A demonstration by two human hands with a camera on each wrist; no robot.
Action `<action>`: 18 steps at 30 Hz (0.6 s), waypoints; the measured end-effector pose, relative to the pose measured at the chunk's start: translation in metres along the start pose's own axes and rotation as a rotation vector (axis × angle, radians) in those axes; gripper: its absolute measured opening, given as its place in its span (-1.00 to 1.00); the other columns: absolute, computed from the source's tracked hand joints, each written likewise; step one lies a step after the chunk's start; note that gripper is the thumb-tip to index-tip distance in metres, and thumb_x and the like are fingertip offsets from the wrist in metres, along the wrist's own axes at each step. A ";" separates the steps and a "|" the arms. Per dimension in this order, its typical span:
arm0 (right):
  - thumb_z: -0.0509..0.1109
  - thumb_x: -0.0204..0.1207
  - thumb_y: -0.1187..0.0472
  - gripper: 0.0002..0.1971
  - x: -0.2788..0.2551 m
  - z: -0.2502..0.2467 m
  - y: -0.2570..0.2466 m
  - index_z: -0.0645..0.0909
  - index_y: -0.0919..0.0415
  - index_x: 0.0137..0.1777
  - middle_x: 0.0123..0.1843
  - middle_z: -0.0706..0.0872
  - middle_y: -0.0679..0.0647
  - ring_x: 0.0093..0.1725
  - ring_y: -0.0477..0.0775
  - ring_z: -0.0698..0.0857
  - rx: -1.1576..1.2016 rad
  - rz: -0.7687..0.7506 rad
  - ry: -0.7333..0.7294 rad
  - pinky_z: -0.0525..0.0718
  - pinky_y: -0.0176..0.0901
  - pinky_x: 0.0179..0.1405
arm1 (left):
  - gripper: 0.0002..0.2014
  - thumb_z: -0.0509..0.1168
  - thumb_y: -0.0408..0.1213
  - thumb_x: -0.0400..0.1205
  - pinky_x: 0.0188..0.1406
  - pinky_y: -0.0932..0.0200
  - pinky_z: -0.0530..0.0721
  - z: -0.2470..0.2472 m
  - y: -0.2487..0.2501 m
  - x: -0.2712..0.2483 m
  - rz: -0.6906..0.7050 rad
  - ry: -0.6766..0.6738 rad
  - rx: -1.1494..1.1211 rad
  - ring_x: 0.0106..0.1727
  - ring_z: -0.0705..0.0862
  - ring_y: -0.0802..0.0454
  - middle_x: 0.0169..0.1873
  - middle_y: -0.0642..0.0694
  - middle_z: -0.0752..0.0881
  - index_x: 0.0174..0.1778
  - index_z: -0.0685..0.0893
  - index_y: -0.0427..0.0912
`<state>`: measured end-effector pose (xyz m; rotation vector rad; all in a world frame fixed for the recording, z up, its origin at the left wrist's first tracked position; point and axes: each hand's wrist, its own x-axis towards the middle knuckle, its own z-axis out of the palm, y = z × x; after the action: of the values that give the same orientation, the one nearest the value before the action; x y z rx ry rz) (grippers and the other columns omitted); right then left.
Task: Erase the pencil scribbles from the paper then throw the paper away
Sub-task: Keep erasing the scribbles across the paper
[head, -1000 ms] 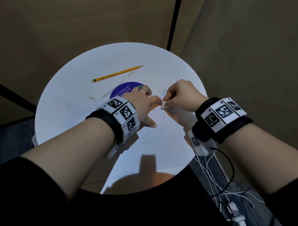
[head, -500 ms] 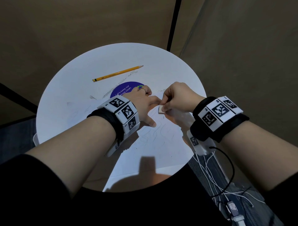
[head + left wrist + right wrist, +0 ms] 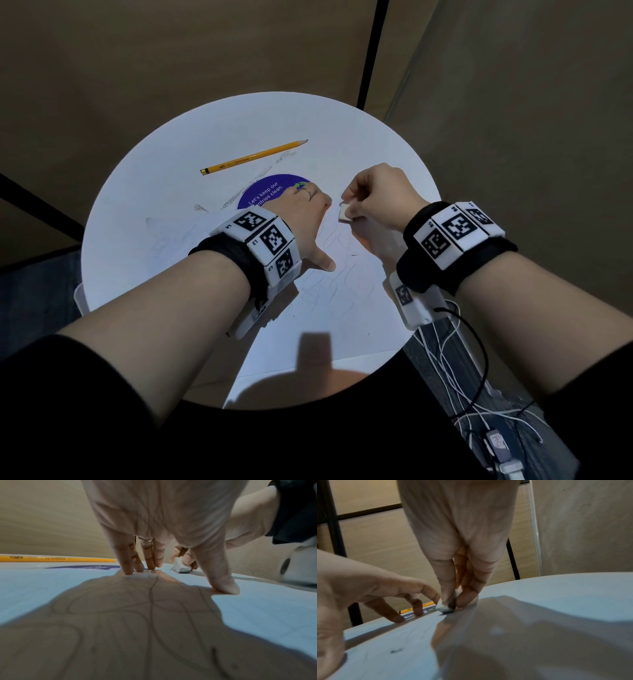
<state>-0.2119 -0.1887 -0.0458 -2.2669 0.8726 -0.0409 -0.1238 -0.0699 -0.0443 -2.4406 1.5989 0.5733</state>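
Observation:
A white sheet of paper [image 3: 329, 308] with faint wavy pencil scribbles [image 3: 342, 274] lies on the round white table [image 3: 154, 205]. My left hand [image 3: 305, 219] lies spread on the sheet, straight fingers [image 3: 126, 561] and thumb pressing it flat. Just to its right, my right hand [image 3: 373, 195] pinches a small white eraser [image 3: 344, 216] between thumb and fingers. The eraser's [image 3: 445, 607] dirty lower end touches the paper near the sheet's far edge. It appears again in the left wrist view, the eraser [image 3: 181, 566] standing beyond my thumb.
A yellow pencil [image 3: 253, 158] lies at the back of the table. A purple round sticker [image 3: 270, 193] sits partly under my left hand. Eraser crumbs [image 3: 253, 185] trail near it. White cables [image 3: 455, 370] hang off the table's right side.
My right hand has carried the eraser away from me and a little to the right, opening a gap from the left hand. The left hand has stayed pressed on the sheet.

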 end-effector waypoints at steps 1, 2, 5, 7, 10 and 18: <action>0.51 0.35 0.40 -0.84 -0.001 0.000 0.000 0.73 0.29 -0.06 -0.21 0.67 0.03 -0.18 -0.06 0.60 -0.005 -0.008 -0.017 0.50 -0.53 -0.33 | 0.00 0.46 0.26 0.34 0.41 0.02 0.40 0.000 0.000 0.000 0.001 -0.001 -0.005 0.54 0.26 -0.08 0.54 -0.08 0.24 0.59 0.16 -0.08; 0.53 0.34 0.38 -0.84 -0.003 0.000 0.000 0.74 0.28 -0.07 -0.23 0.67 0.02 -0.23 -0.08 0.61 -0.012 -0.019 -0.060 0.51 -0.51 -0.32 | 0.01 0.46 0.26 0.33 0.40 0.01 0.40 0.001 0.000 0.000 -0.001 -0.002 -0.009 0.54 0.26 -0.08 0.54 -0.07 0.24 0.60 0.15 -0.08; 0.53 0.34 0.38 -0.85 -0.008 0.000 -0.002 0.75 0.28 -0.09 -0.29 0.68 0.01 -0.33 -0.17 0.60 -0.045 -0.037 -0.220 0.56 -0.42 -0.26 | 0.01 0.46 0.25 0.33 0.40 0.02 0.40 -0.001 0.000 0.000 -0.001 -0.004 -0.011 0.55 0.25 -0.07 0.55 -0.07 0.23 0.60 0.15 -0.08; 0.52 0.36 0.37 -0.86 -0.004 -0.001 -0.003 0.75 0.28 -0.08 -0.30 0.66 -0.02 -0.32 -0.18 0.58 -0.072 -0.042 -0.173 0.52 -0.51 -0.31 | 0.00 0.45 0.26 0.34 0.41 0.02 0.39 -0.001 0.001 0.000 0.001 -0.004 0.000 0.55 0.24 -0.08 0.55 -0.07 0.22 0.60 0.16 -0.09; 0.51 0.37 0.37 -0.86 0.002 -0.003 -0.007 0.74 0.29 -0.07 -0.29 0.62 -0.05 -0.26 -0.11 0.58 -0.110 -0.057 -0.063 0.46 -0.58 -0.39 | -0.02 0.44 0.27 0.36 0.41 0.01 0.39 0.000 0.000 0.000 0.002 -0.004 0.009 0.55 0.25 -0.08 0.55 -0.07 0.22 0.60 0.18 -0.10; 0.49 0.39 0.35 -0.86 0.003 -0.003 -0.006 0.73 0.28 -0.05 -0.20 0.65 0.01 -0.16 -0.05 0.58 -0.145 -0.068 -0.086 0.45 -0.48 -0.35 | 0.00 0.44 0.28 0.34 0.41 0.01 0.38 0.002 0.000 -0.001 0.014 -0.010 0.013 0.53 0.23 -0.08 0.54 -0.04 0.22 0.59 0.18 -0.10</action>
<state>-0.2068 -0.1891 -0.0410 -2.4138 0.7751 0.0916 -0.1250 -0.0682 -0.0458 -2.4147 1.6120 0.5747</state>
